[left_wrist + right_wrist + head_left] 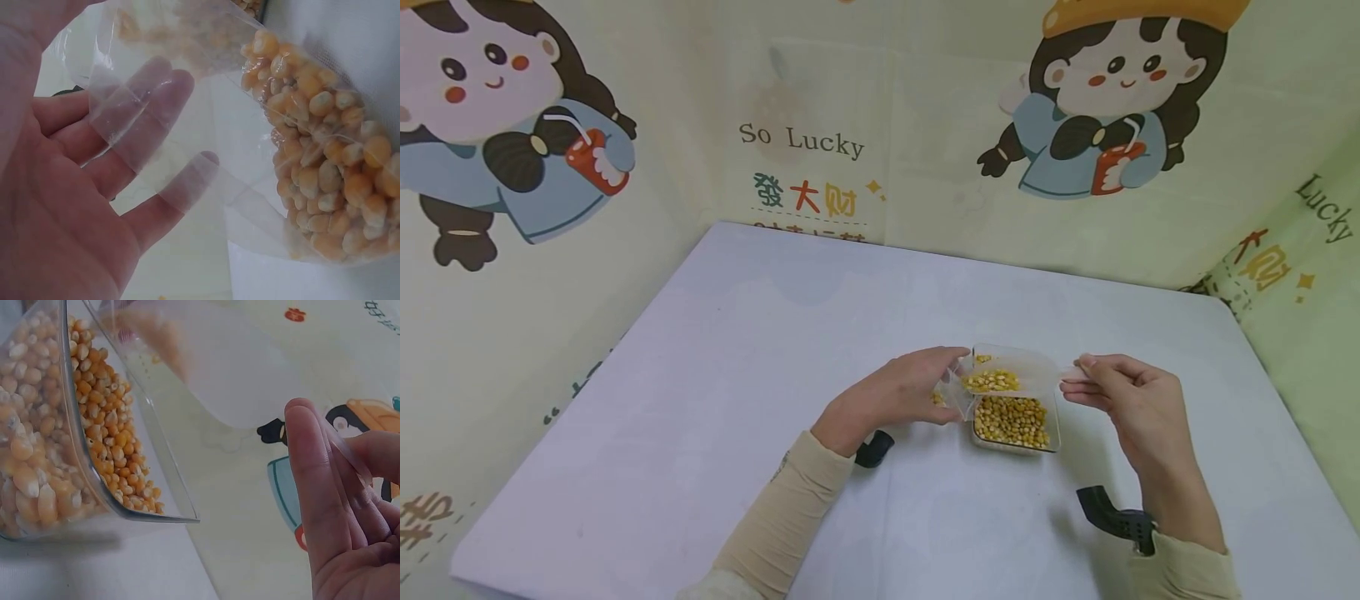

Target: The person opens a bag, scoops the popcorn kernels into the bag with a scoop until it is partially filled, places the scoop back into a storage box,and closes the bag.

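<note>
A clear box (1054,429) full of corn kernels (1011,421) stands on the table. My right hand (1138,408) pinches the handle of a translucent scoop (250,375) between thumb and fingers. Kernels (991,381) lie in the scoop, which is held level above the far part of the box, its tip toward the left hand. To the left of the box, my left hand (902,387) holds a clear plastic bag (250,219) by its upper part, with fingers showing through the film. More kernels (331,162) fill the bottom of the bag.
The white table (737,375) extends around the box on all sides. Behind it and at both sides hangs a printed cloth (925,125) with cartoon figures. A black wrist mount (1116,517) sits on the right wrist, another (875,450) by the left.
</note>
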A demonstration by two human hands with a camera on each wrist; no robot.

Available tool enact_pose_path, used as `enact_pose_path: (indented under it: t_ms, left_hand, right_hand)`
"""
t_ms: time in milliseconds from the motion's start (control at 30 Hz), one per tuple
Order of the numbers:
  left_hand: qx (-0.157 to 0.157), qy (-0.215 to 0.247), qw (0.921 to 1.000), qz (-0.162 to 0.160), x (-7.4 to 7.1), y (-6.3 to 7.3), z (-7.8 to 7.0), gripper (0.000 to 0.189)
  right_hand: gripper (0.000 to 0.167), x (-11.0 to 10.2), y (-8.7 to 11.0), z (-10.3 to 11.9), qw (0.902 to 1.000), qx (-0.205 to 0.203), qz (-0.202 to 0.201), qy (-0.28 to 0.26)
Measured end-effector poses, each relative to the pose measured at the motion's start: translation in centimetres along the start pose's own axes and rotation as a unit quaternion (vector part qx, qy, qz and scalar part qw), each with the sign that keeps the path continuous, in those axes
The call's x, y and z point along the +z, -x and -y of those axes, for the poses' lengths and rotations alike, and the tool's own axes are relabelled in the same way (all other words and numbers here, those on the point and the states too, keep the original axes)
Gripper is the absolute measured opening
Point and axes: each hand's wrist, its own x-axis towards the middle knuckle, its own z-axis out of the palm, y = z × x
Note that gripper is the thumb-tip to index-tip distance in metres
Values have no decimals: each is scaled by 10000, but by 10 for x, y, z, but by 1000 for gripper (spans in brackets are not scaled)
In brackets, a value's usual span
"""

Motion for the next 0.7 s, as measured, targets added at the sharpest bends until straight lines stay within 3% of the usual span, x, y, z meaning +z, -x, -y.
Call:
enact_pose_path:
  t_ms: [267, 467, 700]
  left_hand:
    - [-313, 167, 9994, -25, 1, 0, -1, 90]
    - [-316, 94, 9994, -76, 3, 1, -1, 91]
    - [-578, -140, 9982, -68, 5, 1, -2, 98]
  right_hand:
    - [13, 7, 1, 2, 9999, -136, -33, 62]
    - [21, 11, 2, 3, 9991, -258, -84, 313]
    - [27, 15, 3, 2, 9985, -309, -70, 440]
